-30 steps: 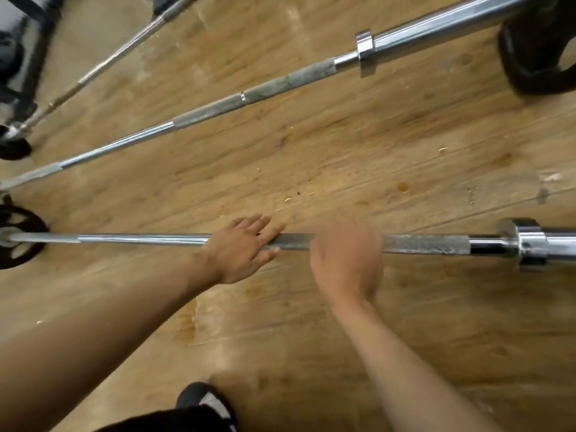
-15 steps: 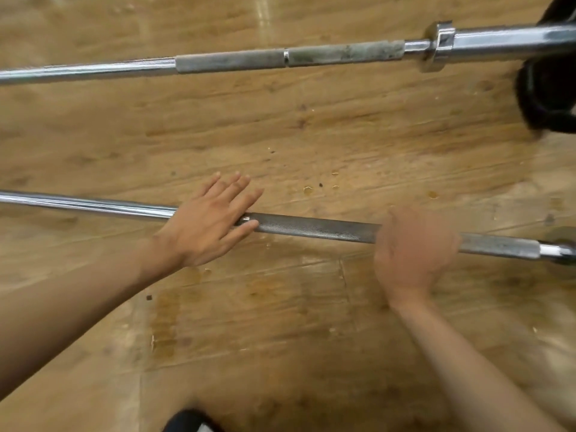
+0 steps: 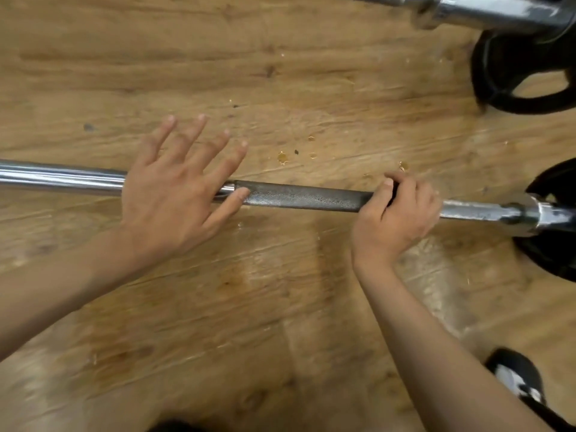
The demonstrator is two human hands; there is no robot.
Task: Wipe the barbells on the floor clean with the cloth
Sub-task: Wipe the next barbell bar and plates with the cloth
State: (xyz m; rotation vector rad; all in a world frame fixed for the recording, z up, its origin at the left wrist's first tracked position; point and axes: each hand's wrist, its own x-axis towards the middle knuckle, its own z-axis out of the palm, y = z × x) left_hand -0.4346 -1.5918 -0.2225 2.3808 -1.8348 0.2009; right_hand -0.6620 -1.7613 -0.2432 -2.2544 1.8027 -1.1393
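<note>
A steel barbell (image 3: 299,198) lies across the wooden floor from left to right, with a dark knurled stretch in the middle. My left hand (image 3: 177,194) rests flat on the bar, fingers spread and straight. My right hand (image 3: 396,216) grips the bar at the right end of the knurling, fingers curled round it. A dark bit shows between its thumb and fingers; I cannot tell whether that is a cloth. A second barbell (image 3: 486,10) lies at the top right.
A black weight plate (image 3: 517,76) sits on the second bar at the upper right. Another black plate (image 3: 554,244) is on the near bar's right end. A shoe (image 3: 514,378) shows at the bottom right. Small wet spots (image 3: 283,157) dot the floor beyond the bar.
My right hand has slid right along the bar toward the sleeve collar. The view has moved closer and to the right. My left hand stays flat on the bar, fingers wider apart.
</note>
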